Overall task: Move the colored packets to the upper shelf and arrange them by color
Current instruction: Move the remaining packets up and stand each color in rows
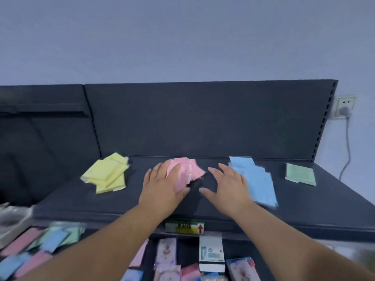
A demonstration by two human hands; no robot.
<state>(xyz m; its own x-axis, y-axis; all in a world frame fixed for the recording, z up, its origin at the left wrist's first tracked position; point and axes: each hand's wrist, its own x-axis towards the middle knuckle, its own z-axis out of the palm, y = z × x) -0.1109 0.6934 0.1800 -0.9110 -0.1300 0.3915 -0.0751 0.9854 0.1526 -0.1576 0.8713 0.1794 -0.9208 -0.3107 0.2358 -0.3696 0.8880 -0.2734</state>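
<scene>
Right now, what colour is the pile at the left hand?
The pile is pink; head view.

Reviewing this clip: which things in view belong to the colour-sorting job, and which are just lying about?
Belongs to the job:
upper shelf
yellow packets
pink packets, touched by the left hand
blue packets, next to the right hand
green packets
mixed packets below, still unsorted

Just lying about:
white box
price label
wall socket

Head camera: single wide-angle view.
Faces forward and down across the upper shelf point(203, 209), close to its front edge.
</scene>
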